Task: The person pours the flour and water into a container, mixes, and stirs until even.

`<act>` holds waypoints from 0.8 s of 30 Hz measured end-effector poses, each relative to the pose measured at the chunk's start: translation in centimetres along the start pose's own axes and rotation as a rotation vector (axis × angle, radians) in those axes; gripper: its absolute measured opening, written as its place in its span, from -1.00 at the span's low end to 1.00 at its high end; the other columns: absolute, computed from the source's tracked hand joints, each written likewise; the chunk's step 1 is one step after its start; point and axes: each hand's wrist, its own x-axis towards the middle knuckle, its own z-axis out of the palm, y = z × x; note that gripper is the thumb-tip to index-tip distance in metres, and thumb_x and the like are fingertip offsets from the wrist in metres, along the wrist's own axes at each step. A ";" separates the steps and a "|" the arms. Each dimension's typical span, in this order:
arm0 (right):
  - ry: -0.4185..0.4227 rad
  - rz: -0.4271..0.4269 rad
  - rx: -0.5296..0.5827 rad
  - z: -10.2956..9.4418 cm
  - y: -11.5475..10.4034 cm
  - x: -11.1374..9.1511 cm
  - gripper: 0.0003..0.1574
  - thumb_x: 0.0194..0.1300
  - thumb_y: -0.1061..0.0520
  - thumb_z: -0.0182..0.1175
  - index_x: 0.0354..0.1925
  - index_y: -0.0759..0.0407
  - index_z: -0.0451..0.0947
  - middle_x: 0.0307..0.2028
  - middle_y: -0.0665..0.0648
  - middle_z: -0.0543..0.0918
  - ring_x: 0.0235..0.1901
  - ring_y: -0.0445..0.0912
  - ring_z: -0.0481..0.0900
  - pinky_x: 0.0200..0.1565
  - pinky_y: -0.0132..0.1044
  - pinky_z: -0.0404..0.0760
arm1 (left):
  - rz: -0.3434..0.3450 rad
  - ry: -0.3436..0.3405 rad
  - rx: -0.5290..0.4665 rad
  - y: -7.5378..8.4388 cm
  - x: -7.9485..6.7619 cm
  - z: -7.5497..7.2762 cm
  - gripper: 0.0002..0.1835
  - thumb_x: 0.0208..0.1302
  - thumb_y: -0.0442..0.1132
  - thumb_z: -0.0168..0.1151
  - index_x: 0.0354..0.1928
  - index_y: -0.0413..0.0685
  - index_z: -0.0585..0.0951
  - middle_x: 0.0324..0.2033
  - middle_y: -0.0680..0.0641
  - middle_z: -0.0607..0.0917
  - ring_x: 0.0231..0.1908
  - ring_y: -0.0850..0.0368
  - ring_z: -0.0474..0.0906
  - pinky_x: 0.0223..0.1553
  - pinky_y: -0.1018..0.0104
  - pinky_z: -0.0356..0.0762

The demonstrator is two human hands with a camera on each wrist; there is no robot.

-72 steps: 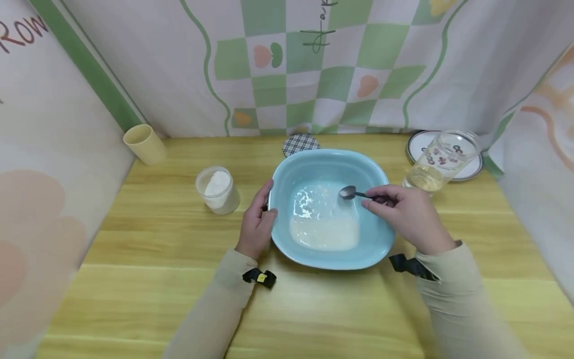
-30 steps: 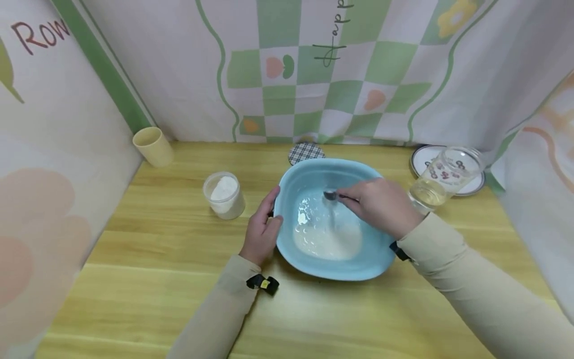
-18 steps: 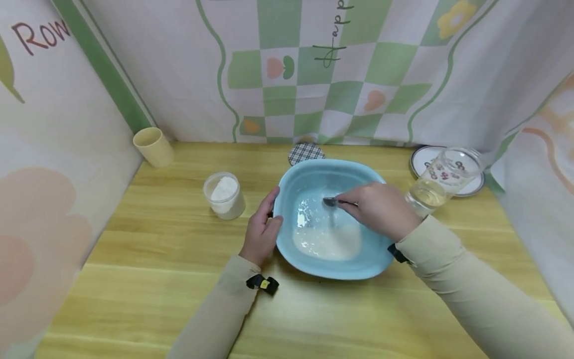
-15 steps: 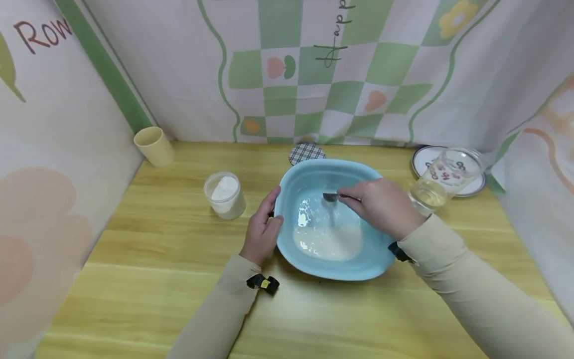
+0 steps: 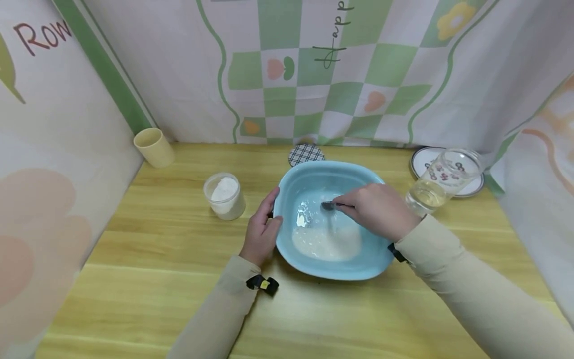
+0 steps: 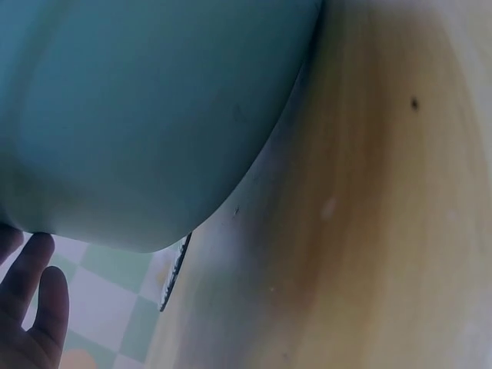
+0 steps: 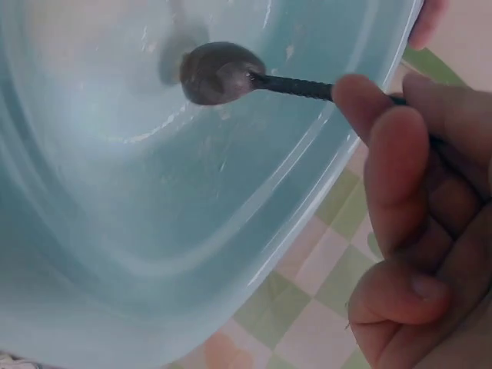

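A light blue basin (image 5: 334, 272) stands on the table, with a milky white liquid (image 5: 325, 243) pooled in its near half and wet streaks above. At its left rim my left hand (image 5: 261, 229) holds the side, thumb near the rim; in the left wrist view, fingertips (image 6: 40, 244) meet the outer wall. My right hand (image 5: 378, 209) pinches the thin dark handle of a small spoon (image 5: 328, 205) between thumb and fingers, over the inside of the basin. The spoon's bowl (image 7: 221, 74) is dark metal with a little wet whitish residue, tilted close above the basin's floor.
A clear tub of white powder (image 5: 225, 195) stands left of the basin, with a yellow cup (image 5: 154, 148) behind it. A checked coaster (image 5: 306, 154) lies behind the basin. Right of it are a glass jar (image 5: 430, 192) with pale liquid and a patterned plate (image 5: 475, 187).
My right hand has come further left over the basin since the oldest frame, the spoon now turned down. Within the last second the spoon shifts slightly toward me. The left hand keeps its hold.
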 end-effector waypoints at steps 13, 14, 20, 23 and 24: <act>0.002 -0.007 -0.016 -0.3 0.0 -0.1 -0.82 0.32 0.10 0.33 -0.14 0.01 0.81 -0.24 0.02 0.80 -0.27 -0.04 0.76 -0.35 -0.04 0.72 | -0.005 -0.004 0.016 0.0 -0.1 -0.1 -0.32 0.37 -0.41 -0.05 0.52 0.12 0.27 0.26 -0.07 0.57 0.08 -0.03 0.58 -0.03 0.23 0.69; -0.008 -0.004 -0.016 -0.3 0.0 -0.2 -0.82 0.32 0.08 0.33 -0.14 -0.01 0.81 -0.24 0.00 0.80 -0.26 -0.05 0.76 -0.35 -0.04 0.71 | -0.007 -0.004 0.018 0.0 -0.1 -0.1 -0.32 0.38 -0.41 -0.05 0.52 0.13 0.27 0.26 -0.08 0.57 0.08 -0.03 0.58 -0.03 0.22 0.69; -0.010 -0.025 -0.004 -0.1 -0.3 -0.2 -0.82 0.32 0.08 0.33 -0.13 0.00 0.81 -0.24 0.02 0.80 -0.27 -0.06 0.76 -0.30 -0.05 0.72 | -0.014 0.005 0.023 -0.1 -0.1 -0.2 -0.33 0.37 -0.40 -0.04 0.52 0.14 0.29 0.24 -0.07 0.59 0.07 -0.03 0.58 -0.03 0.22 0.69; -0.025 -0.025 -0.001 -0.2 -0.6 -0.3 -0.84 0.31 0.07 0.35 -0.16 -0.05 0.82 -0.26 -0.03 0.80 -0.28 -0.09 0.75 -0.32 -0.06 0.72 | -0.012 0.000 0.022 -0.1 0.0 -0.2 -0.33 0.37 -0.40 -0.04 0.52 0.12 0.28 0.25 -0.07 0.59 0.08 -0.02 0.58 -0.01 0.22 0.68; -0.030 -0.031 0.010 -0.2 -0.7 -0.4 -0.84 0.31 0.07 0.35 -0.16 -0.06 0.82 -0.27 -0.05 0.80 -0.28 -0.10 0.75 -0.31 -0.06 0.72 | -0.013 0.002 0.026 -0.1 0.0 -0.2 -0.33 0.37 -0.40 -0.04 0.52 0.12 0.28 0.24 -0.07 0.59 0.08 -0.02 0.58 -0.01 0.22 0.68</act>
